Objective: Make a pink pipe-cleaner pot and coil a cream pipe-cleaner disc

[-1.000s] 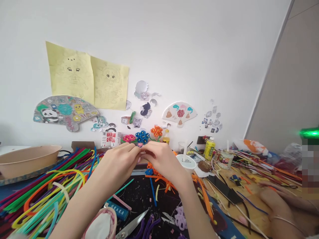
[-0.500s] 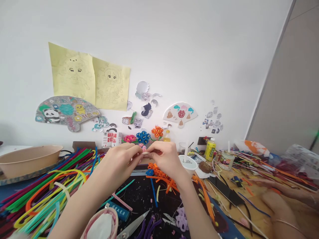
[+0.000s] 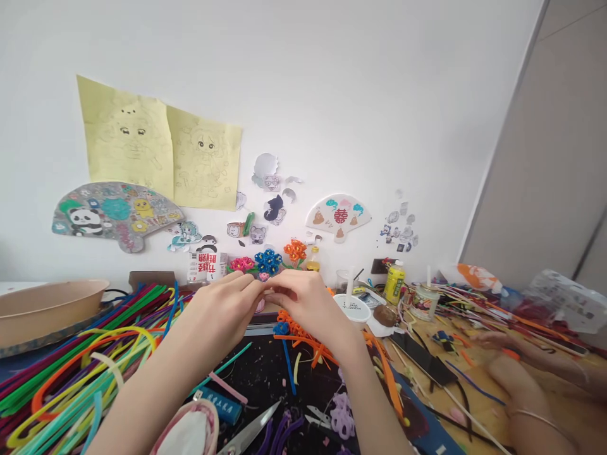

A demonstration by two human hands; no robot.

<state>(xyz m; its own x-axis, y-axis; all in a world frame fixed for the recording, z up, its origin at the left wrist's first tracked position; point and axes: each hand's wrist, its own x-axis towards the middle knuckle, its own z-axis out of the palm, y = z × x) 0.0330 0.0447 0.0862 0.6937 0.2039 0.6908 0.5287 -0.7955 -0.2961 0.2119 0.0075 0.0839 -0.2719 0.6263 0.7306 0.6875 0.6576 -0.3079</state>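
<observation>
My left hand (image 3: 231, 303) and my right hand (image 3: 306, 306) meet above the black work surface (image 3: 256, 373), fingertips pinched together. What they pinch is mostly hidden; a bit of pale pink shows just below the left fingers. Under my hands lie orange fuzzy pipe cleaners (image 3: 313, 344) with a small blue curled piece (image 3: 281, 328). Nearer to me are scissors (image 3: 251, 433), a curled lilac piece (image 3: 342, 414), purple strips (image 3: 284, 433) and a teal box (image 3: 222, 404). Pink, blue and orange pipe-cleaner flowers (image 3: 268, 260) stand behind my hands.
A heap of coloured pipe cleaners (image 3: 109, 354) and a tan basin (image 3: 47, 313) fill the left side. To the right are a lidded white cup (image 3: 351, 308) with a straw, a yellow bottle (image 3: 394, 282) and a black phone (image 3: 422, 359). Another person's hands (image 3: 516, 379) rest at far right.
The view has shifted slightly, so the scene sits a little further left. My left fingers have curled over more, and the pale piece between the fingertips is now mostly covered.
</observation>
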